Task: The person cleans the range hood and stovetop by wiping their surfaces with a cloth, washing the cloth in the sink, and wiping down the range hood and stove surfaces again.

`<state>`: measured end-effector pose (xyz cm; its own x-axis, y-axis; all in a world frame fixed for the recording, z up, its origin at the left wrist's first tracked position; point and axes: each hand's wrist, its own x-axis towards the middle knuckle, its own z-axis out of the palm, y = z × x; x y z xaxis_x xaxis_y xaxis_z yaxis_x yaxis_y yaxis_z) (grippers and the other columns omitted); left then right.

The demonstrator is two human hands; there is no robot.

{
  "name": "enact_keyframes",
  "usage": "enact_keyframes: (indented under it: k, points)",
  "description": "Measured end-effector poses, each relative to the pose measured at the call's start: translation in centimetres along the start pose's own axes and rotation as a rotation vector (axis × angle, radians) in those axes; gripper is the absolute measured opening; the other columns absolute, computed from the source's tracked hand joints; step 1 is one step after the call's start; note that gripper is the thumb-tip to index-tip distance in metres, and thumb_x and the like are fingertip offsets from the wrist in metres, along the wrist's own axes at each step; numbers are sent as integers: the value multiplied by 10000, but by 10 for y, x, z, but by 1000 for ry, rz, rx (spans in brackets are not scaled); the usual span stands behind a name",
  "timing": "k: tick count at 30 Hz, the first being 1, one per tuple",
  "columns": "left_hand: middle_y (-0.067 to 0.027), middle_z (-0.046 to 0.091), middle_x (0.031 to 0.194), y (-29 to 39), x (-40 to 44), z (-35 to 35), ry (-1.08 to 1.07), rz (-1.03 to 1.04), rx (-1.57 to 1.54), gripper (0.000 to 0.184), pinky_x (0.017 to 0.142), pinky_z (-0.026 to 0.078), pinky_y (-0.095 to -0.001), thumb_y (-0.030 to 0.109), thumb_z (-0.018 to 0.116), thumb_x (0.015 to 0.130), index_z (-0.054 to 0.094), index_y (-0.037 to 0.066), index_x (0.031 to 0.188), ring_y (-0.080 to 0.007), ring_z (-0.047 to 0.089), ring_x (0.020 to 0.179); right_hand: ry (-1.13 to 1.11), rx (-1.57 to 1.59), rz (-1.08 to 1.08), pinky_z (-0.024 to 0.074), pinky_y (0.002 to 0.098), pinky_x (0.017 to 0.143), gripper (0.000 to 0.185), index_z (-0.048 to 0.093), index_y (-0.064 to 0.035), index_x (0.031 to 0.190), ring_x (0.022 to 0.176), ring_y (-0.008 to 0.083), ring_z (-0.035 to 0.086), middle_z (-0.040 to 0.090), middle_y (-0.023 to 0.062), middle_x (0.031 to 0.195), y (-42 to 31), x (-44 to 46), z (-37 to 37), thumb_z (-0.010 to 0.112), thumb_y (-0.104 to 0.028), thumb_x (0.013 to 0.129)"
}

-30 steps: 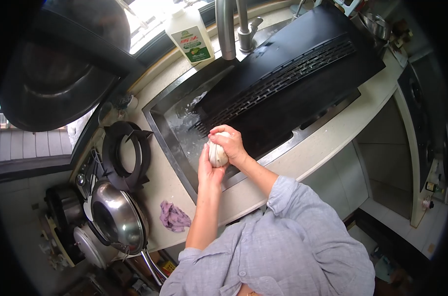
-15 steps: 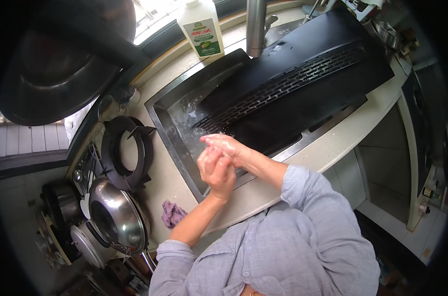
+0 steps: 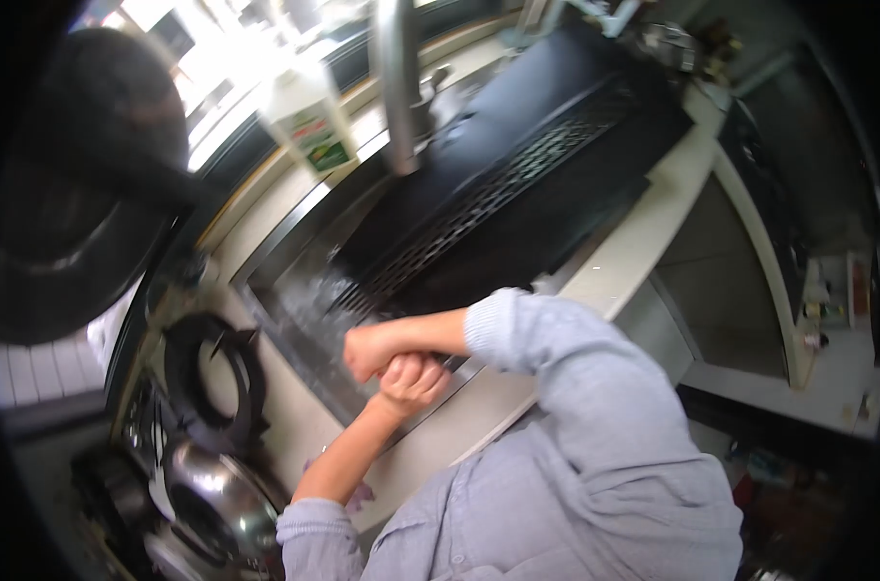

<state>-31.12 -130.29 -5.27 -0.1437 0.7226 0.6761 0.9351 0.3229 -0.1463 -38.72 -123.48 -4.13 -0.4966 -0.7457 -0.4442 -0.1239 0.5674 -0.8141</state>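
Note:
My left hand [image 3: 414, 383] is wrapped round my right wrist, with its fingers curled over it. My right hand [image 3: 364, 351] is closed in a fist over the near left part of the metal sink [image 3: 304, 356]. Nothing shows in the fist. A large black panel with rows of slots [image 3: 503, 184] rests aslant in the sink, its lower left end close beyond my hands. Water or suds [image 3: 309, 300] lie in the sink beside that end. The view is blurred.
Behind the sink stand a tap [image 3: 396, 97] and a white bottle with a green label [image 3: 309, 121]. To the left are a black wok ring [image 3: 183, 382] and a steel pan [image 3: 222, 499]. A purple cloth [image 3: 361, 496] lies partly behind my left forearm.
My left hand has moved from rubbing against my right hand to gripping my right wrist. The right fingers have curled into a fist. The view has shifted and tilted.

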Motion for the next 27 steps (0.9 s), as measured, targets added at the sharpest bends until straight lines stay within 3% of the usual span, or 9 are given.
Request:
enact_keyframes:
  k: [5,8,10,12,13,16,19,22,27]
  points:
    - [1,617,824,-4,-20,21,-125,142,-103,125,747,451,-339,206,614,688,653,133,783,-186,595,814,265,-162,232,521,387,700,161,695,-42,797,818,295,667,681,150,820,-10,-15,5,612,-64,661]
    - [-49,640,915,-8,6,4,-112,102,-218,156,801,463,-413,150,624,684,663,110,829,-245,600,939,473,80,168,522,370,704,225,684,-39,879,833,291,666,681,140,825,10,-29,-1,628,-123,678]
    - [-87,598,1082,-4,21,-15,-17,-29,-228,243,873,445,-430,94,603,725,629,94,967,-279,555,1048,502,218,177,533,352,543,300,650,-13,913,657,288,663,667,160,773,17,-64,-7,564,-279,805]
    - [-143,470,1285,-1,22,-25,131,-224,-195,393,966,394,-436,69,563,771,517,79,1161,-308,479,1153,372,600,322,521,338,448,391,631,3,913,548,273,645,654,169,727,7,-108,-15,499,-362,871]
    - [-157,415,1327,8,25,-39,100,-544,-284,456,995,366,-429,72,544,784,446,62,1229,-314,452,1179,369,613,310,486,313,356,495,617,11,886,445,230,606,634,157,661,22,-109,-5,409,-437,918]
    - [-216,350,1359,43,15,-62,163,-1319,-700,528,1051,279,-455,50,506,800,365,-2,1306,-383,394,1221,500,516,18,478,322,408,406,611,-23,918,446,189,582,627,110,665,24,-131,25,537,-420,874]
    - [-232,413,1261,100,-25,-64,2,-1285,-550,540,1002,330,-449,29,532,756,369,-45,1266,-391,429,1146,472,181,-209,498,454,670,341,577,-74,1007,770,344,633,644,175,780,38,-147,66,643,-292,753]
    - [-239,460,1144,145,-51,-44,-166,-1047,-211,526,941,365,-445,30,542,730,392,-51,1227,-389,454,1063,488,-89,-314,462,449,721,355,480,-105,1095,868,373,570,486,189,989,58,-183,109,611,-196,778]
    - [-254,476,1024,182,39,6,-185,-795,-55,495,850,377,-502,-1,594,688,418,-42,1148,-440,456,960,676,-186,-263,467,451,753,343,541,-104,1068,931,332,581,500,162,1066,98,-266,96,622,-114,735]
